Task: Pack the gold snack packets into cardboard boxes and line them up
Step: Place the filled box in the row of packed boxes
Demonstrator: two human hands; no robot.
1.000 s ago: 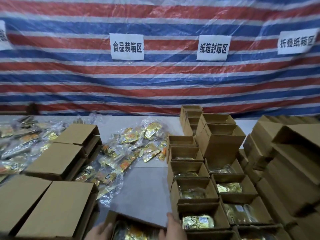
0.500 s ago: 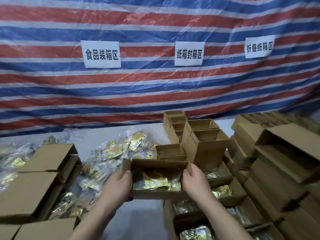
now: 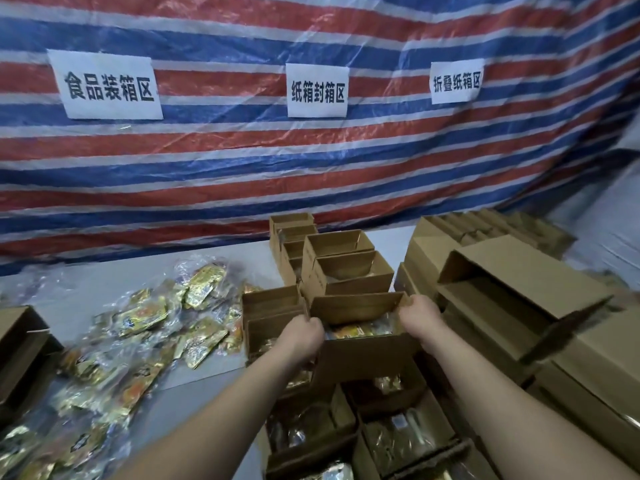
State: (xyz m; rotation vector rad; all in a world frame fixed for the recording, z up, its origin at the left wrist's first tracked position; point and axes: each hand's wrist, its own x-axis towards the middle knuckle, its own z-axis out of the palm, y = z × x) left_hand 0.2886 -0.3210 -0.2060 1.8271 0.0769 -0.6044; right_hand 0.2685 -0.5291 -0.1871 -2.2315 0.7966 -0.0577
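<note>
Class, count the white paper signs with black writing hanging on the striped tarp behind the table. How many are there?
3. Left sign above the packet pile, middle sign above the open boxes, right sign above the stacked boxes. None appears hidden.

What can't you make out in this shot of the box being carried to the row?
Head view only:
- Held box: packet count; its near wall hides the inside.
- Left hand and right hand: fingertips hidden behind the box ends.
- Loose gold packets: print lost to motion blur.
- Nearest filled boxes: cut off by the bottom edge.
</note>
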